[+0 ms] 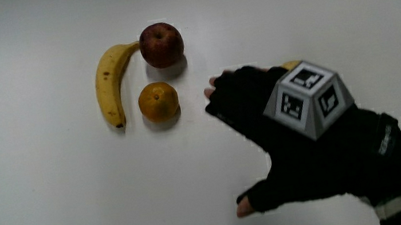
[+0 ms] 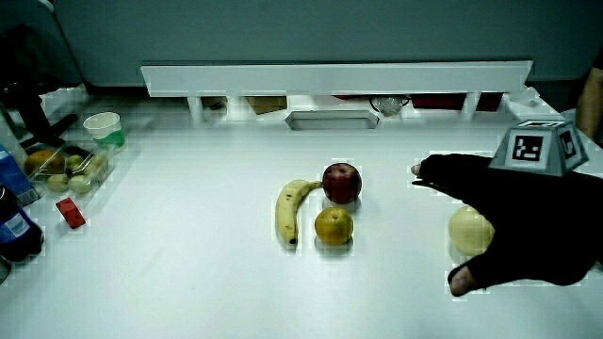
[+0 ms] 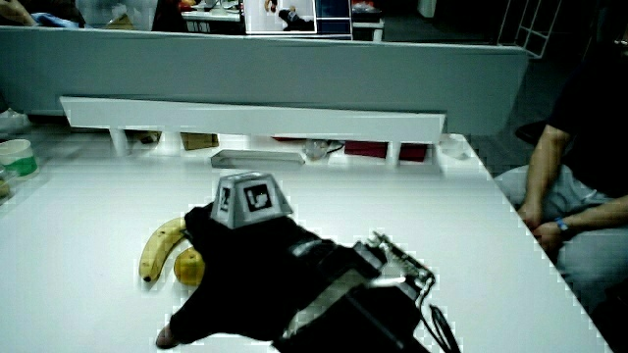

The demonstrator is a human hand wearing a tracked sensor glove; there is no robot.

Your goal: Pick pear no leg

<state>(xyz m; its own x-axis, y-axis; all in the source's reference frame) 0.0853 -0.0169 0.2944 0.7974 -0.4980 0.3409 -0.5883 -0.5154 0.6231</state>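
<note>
The pale yellow pear (image 2: 468, 229) lies on the white table (image 1: 54, 208), apart from the other fruit. In the main view only a sliver of the pear (image 1: 292, 65) shows past the patterned cube (image 1: 309, 98). The gloved hand (image 1: 268, 130) is spread over the pear, fingers stretched toward the orange (image 1: 158, 102), thumb nearer the person. In a side view the hand (image 2: 513, 221) covers the pear's flank, which sits between thumb and fingers. I cannot see any finger closed around it. Elsewhere the hand (image 3: 235, 265) hides the pear fully.
A banana (image 1: 109, 82), a red apple (image 1: 161, 44) and the orange lie together beside the hand. A grey tray (image 2: 330, 119) sits by the low partition (image 2: 334, 77). A cup (image 2: 104, 127), a food box (image 2: 66, 165) and a bottle (image 2: 14, 221) stand at the table's edge.
</note>
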